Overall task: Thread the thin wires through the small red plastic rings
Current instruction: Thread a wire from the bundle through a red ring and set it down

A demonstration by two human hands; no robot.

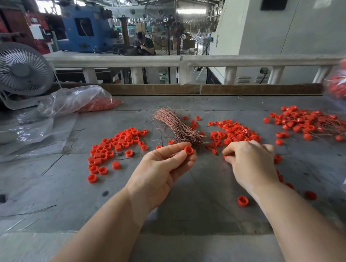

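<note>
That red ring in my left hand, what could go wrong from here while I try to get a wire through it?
1. The left hand pinches the red ring only at the fingertips, so it may slip and drop among the loose rings.
2. The wire bundle is splayed and tangled; pulling one strand may drag out others.
3. The right hand rests curled on the table over scattered rings, and could knock them away.

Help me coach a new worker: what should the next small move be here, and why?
Probably bring the right hand over to the ring pinched in the left hand and feed a wire through it. The ring is already held up near the wire bundle, while the right hand's fingers are curled low at the table; whether they hold a wire is unclear.
</note>
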